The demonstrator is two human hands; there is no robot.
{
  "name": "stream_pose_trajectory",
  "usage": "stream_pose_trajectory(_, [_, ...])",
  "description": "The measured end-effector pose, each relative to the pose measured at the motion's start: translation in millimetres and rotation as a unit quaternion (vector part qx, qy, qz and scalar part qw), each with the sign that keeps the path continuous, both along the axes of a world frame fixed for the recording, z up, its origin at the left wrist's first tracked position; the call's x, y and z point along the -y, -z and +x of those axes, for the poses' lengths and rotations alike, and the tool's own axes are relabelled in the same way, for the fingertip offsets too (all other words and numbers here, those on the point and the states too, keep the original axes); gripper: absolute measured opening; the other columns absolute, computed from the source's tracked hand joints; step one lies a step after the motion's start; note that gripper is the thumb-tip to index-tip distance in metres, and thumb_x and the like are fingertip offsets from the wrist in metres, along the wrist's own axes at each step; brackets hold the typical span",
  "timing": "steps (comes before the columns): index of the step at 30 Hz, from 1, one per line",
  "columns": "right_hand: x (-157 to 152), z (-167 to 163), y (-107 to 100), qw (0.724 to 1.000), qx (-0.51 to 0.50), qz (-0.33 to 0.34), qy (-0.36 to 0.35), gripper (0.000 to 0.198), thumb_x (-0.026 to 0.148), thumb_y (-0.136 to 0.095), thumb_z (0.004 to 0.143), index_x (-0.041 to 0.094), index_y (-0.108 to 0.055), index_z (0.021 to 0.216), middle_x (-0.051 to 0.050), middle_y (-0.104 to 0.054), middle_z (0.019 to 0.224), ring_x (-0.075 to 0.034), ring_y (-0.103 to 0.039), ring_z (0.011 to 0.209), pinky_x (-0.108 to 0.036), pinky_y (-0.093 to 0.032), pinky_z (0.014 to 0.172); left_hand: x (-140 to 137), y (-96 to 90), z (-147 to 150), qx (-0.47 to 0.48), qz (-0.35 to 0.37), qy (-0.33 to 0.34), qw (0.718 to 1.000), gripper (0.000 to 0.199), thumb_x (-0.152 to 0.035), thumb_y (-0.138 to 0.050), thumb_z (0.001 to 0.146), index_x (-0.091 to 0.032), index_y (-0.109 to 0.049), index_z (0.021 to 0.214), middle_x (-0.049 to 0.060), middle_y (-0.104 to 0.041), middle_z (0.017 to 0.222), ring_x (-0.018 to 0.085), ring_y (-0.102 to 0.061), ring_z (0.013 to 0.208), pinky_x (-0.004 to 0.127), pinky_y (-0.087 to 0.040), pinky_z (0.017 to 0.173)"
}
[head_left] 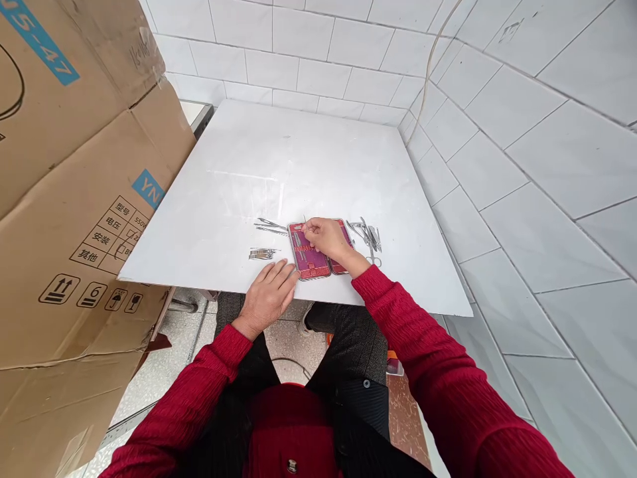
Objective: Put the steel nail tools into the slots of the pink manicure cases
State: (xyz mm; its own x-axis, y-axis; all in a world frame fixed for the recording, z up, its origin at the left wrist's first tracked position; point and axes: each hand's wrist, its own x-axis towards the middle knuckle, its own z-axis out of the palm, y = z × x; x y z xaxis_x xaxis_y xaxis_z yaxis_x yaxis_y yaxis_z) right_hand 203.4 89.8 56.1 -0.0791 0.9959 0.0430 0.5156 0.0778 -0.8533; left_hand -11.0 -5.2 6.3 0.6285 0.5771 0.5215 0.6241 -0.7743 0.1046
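Observation:
An open manicure case (317,271) with a purple lining and red trim lies near the table's front edge. Slim metal tools sit under the loops of its left half. My right hand (326,238) is over the case, finger and thumb pinched on a thin metal manicure tool (305,220); its exact kind is too small to make out. My left hand (270,293) rests flat at the table edge, fingertips by the case's lower left corner. Left of the case lie nail clippers (261,253) and slender metal tools (271,226). Scissors and other metal tools (369,238) form a pile on the right.
The white tabletop (308,153) meets a tiled wall (303,70) at the back and another on the right. Large cardboard boxes (74,199) stand close on the left. A cable (428,66) runs down the corner. My legs (348,338) are beneath the table edge.

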Motion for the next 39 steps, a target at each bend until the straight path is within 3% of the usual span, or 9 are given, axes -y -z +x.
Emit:
stream_pose_trajectory(6, [-7,5,8,0.992,-0.117,-0.043,-0.025,0.017,0.031,-0.074,0.083,0.017,-0.065,0.079,0.004,-0.060,0.053,-0.009,-0.054,0.041,-0.018,-0.043,0.042,0,-0.7,0,-0.007,0.009,-0.003,1.000,0.037,-0.017,-0.049,0.102,-0.017,-0.061,0.138,0.011,-0.068,0.138,0.029,-0.057,0.138,0.048,-0.046,0.115])
stream_pose_trajectory(8, [-9,6,9,0.988,-0.147,-0.038,-0.013,0.022,0.029,-0.076,0.081,0.016,-0.068,0.096,0.006,-0.061,0.056,-0.009,-0.055,0.042,-0.018,-0.046,0.043,0,-1.2,0,-0.009,0.013,-0.005,1.000,0.036,-0.017,-0.050,0.102,-0.016,-0.062,0.136,0.011,-0.068,0.138,0.029,-0.058,0.137,0.048,-0.046,0.115])
stream_pose_trajectory(11, [-11,6,12,0.984,-0.176,-0.028,0.000,0.053,0.026,-0.074,0.081,0.016,-0.061,0.131,0.008,-0.062,0.062,-0.010,-0.058,0.045,-0.019,-0.050,0.045,0,-1.6,0,-0.009,0.017,-0.005,1.000,0.035,-0.017,-0.050,0.102,-0.016,-0.062,0.134,0.011,-0.069,0.137,0.029,-0.058,0.136,0.047,-0.046,0.115])
stream_pose_trajectory(14, [-12,7,15,0.983,-0.182,-0.020,-0.012,0.066,0.026,-0.073,0.081,0.016,-0.054,0.144,0.009,-0.063,0.063,-0.010,-0.059,0.047,-0.020,-0.051,0.046,0,-1.7,0,-0.007,0.016,-0.004,1.000,0.035,-0.016,-0.050,0.102,-0.016,-0.062,0.134,0.011,-0.068,0.136,0.029,-0.058,0.136,0.048,-0.046,0.115])
stream_pose_trajectory(21, [-15,5,18,0.983,-0.178,-0.023,-0.036,0.049,0.029,-0.063,0.091,0.017,-0.061,0.138,0.005,-0.064,0.059,-0.013,-0.058,0.046,-0.024,-0.050,0.045,0,-2.3,1,-0.011,0.008,-0.006,1.000,0.036,-0.016,-0.050,0.102,-0.017,-0.062,0.136,0.011,-0.068,0.137,0.029,-0.057,0.138,0.048,-0.045,0.116])
stream_pose_trajectory(28, [-17,2,10,0.993,-0.113,-0.032,-0.035,0.049,0.021,-0.059,0.092,0.018,-0.056,0.141,0.008,-0.059,0.057,-0.011,-0.052,0.045,-0.022,-0.046,0.045,0,-2.8,0,-0.009,0.012,-0.002,1.000,0.037,-0.017,-0.050,0.102,-0.017,-0.061,0.137,0.011,-0.067,0.138,0.029,-0.056,0.138,0.048,-0.045,0.116])
stream_pose_trajectory(34, [-18,2,10,0.997,-0.073,-0.021,-0.030,0.029,0.022,-0.062,0.090,0.020,-0.062,0.119,0.009,-0.057,0.057,-0.011,-0.052,0.047,-0.019,-0.040,0.043,0,-3.5,1,-0.007,0.021,0.001,1.000,0.035,-0.016,-0.051,0.102,-0.014,-0.062,0.135,0.012,-0.068,0.137,0.029,-0.057,0.137,0.047,-0.045,0.115])
stream_pose_trajectory(39, [-21,3,19,0.995,-0.095,-0.007,-0.019,0.024,0.025,-0.062,0.090,0.018,-0.068,0.113,0.006,-0.059,0.061,-0.010,-0.050,0.047,-0.019,-0.038,0.043,-1,-2.0,1,-0.009,0.027,-0.001,1.000,0.035,-0.016,-0.052,0.101,-0.014,-0.061,0.135,0.012,-0.068,0.137,0.029,-0.057,0.136,0.047,-0.046,0.114])
